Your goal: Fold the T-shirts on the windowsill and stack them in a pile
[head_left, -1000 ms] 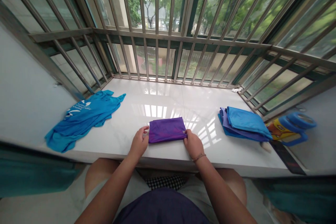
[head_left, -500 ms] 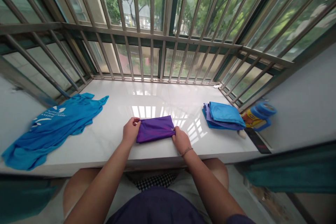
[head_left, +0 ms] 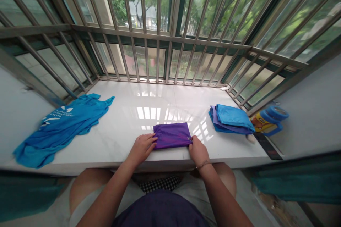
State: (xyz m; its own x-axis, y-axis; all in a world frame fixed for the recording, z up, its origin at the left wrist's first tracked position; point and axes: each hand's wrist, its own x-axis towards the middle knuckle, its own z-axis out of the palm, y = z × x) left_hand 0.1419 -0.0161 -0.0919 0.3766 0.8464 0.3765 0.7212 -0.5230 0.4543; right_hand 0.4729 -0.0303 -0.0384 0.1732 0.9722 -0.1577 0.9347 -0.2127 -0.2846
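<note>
The left hand [head_left: 142, 148] has let go of the corner it pinched half a second ago: it now lies flat and slightly spread on the sill, fingertips against the near left edge of the folded purple cloth [head_left: 172, 136]. The right hand [head_left: 198, 150], with a thin braided bracelet [head_left: 203, 165] at the wrist, stays at the cloth's right end. Its thumb seems to hold the corner, though the angle makes a pinch hard to tell from a press. The cloth lies flat between the hands, close to the front edge of the white glossy stone sill [head_left: 133, 95]. To the left sprawls a loose turquoise printed T-shirt [head_left: 62, 127]; to the right sits a folded stack of blue and lavender cloth [head_left: 230, 120].
</note>
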